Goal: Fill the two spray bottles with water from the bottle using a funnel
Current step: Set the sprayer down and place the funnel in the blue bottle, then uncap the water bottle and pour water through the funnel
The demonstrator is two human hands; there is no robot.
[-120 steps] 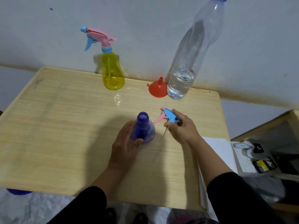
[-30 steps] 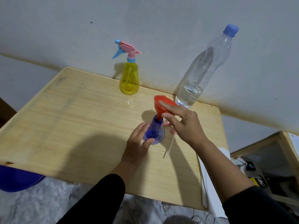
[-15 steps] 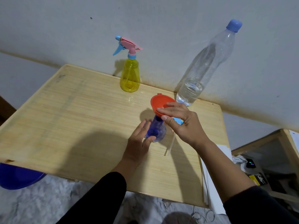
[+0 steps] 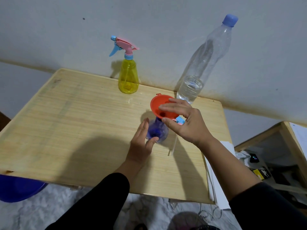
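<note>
The left hand (image 4: pixel 141 146) grips the blue spray bottle (image 4: pixel 157 131) to steady it; the right hand (image 4: pixel 187 123) pinches the red funnel (image 4: pixel 159 107), seating it in the neck.

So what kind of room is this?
Probably a room in a home, not a lab: a small wooden table stands against a stained painted wall, with a wooden shelf of household clutter beside it.
</note>
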